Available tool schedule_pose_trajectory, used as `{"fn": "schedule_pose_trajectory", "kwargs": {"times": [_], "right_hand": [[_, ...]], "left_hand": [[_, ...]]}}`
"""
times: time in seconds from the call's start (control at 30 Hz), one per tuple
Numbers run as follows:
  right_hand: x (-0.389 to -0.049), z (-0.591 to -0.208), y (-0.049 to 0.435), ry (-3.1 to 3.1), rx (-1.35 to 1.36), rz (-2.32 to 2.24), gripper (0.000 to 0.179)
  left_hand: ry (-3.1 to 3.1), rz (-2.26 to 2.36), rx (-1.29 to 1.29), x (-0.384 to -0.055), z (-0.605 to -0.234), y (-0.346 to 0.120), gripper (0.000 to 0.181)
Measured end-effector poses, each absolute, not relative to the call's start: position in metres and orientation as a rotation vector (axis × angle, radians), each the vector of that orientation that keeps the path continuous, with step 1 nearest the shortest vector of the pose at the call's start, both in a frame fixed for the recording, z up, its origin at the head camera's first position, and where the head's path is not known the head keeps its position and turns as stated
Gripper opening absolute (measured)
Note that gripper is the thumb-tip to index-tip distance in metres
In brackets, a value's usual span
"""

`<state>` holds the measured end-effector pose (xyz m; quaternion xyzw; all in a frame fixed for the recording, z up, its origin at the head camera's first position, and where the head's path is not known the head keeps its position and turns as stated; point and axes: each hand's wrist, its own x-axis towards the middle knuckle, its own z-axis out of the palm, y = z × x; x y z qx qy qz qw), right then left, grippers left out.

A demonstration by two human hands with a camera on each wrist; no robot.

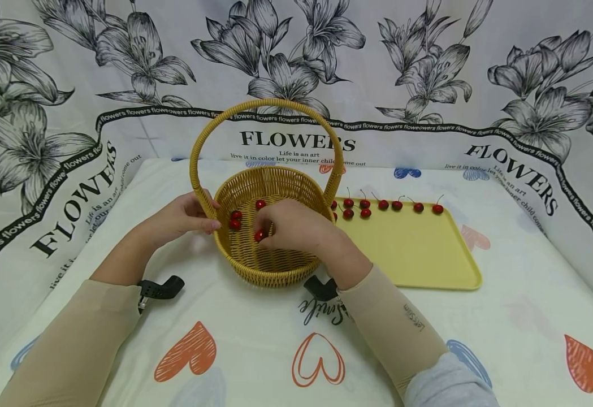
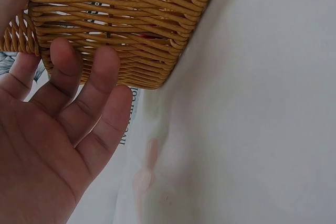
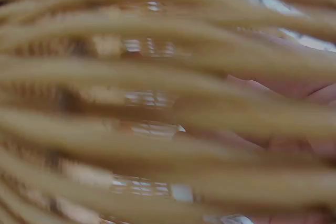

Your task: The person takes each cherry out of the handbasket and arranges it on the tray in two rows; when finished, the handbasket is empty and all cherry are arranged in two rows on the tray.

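Note:
A yellow-brown wicker basket [image 1: 247, 275] with a tall arched handle stands on the table. My left hand [image 1: 186, 215] holds its left side where the handle meets the rim. Seen in the left wrist view, the fingers [image 2: 100, 80] curl against the woven wall, the thumb at the left edge. Inside the basket my right hand [image 1: 293, 226] reaches low, pinching a red cherry [image 1: 259, 235] at its fingertips. Other cherries [image 1: 235, 219] lie on the basket floor to the left and behind. The right wrist view is mostly blurred wicker, with part of the hand behind it.
To the right of the basket lies a yellow tray [image 1: 413, 254], partly covered by the basket and right arm. Several stemmed cherries [image 1: 397, 206] line its far edge. A white cloth [image 1: 255, 345] printed with hearts covers the table; a flowered curtain [image 1: 428, 73] hangs behind.

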<state>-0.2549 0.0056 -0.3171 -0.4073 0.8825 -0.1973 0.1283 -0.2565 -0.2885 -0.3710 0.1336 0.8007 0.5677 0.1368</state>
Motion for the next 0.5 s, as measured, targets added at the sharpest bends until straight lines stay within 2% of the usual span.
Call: {"fn": "schedule_pose_trajectory", "kwargs": {"times": [0.5], "right_hand": [[-0.271,-0.282,0.064,2.503,-0.992,-0.994,0.019]], "left_hand": [[2.328,1.647,0.381,-0.254,-0.369,-0.287,0.042]]}}
